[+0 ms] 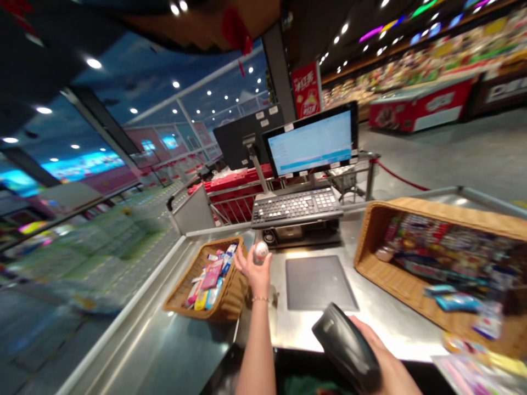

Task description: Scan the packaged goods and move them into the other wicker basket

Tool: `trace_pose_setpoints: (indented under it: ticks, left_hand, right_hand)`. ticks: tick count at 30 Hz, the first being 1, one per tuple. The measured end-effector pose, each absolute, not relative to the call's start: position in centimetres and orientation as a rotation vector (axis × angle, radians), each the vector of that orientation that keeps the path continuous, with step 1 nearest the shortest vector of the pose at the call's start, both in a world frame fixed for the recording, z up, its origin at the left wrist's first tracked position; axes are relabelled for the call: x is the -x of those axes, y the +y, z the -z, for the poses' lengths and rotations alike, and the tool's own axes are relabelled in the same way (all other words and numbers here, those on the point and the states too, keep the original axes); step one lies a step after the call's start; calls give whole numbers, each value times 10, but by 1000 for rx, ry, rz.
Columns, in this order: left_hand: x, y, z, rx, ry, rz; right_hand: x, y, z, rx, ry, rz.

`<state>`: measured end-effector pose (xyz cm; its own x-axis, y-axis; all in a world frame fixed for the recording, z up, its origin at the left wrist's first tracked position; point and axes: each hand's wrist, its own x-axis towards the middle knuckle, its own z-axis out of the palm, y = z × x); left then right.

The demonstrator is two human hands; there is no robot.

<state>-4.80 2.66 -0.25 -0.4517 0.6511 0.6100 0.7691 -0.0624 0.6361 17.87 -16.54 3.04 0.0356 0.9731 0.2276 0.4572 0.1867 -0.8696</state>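
My left hand [257, 274] is raised beside the left wicker basket [230, 293]. Its fingers hold a small round-topped item [261, 250], whitish with some red; blur hides its exact kind. In that basket lie several small packets, among them a pink box [212, 274]. Low in the view, my right hand [382, 356] is wrapped around a black handheld barcode scanner [346, 345], whose head points up and left over the counter's near edge. A dark grey flat plate [321, 282] is set in the metal counter between the hands.
A keyboard [296, 207] stands at the counter's back, with a lit monitor [313, 142] behind it. On the right, a larger wicker basket [403, 291] lies tilted, full of packaged snacks. Colourful packets [473, 373] sit at the lower right corner.
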Motion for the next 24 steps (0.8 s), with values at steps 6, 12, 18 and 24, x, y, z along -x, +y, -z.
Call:
trace_pose_setpoints:
  ticks: [6, 12, 18, 24]
  left_hand:
    - [53, 24, 0, 1553, -2077, 1545]
    - [64, 22, -2, 1524, -2075, 1510]
    - [74, 20, -7, 1479, -2063, 1521]
    - [80, 18, -7, 1455, -2044, 1518]
  right_hand:
    - [-176, -165, -34, 1389, -1594, -799]
    - [-172, -166, -21, 1438, -1655, -872]
    - [-169, -163, -15, 1441, -1817, -822]
    - [-165, -160, -18, 1423, -1870, -801]
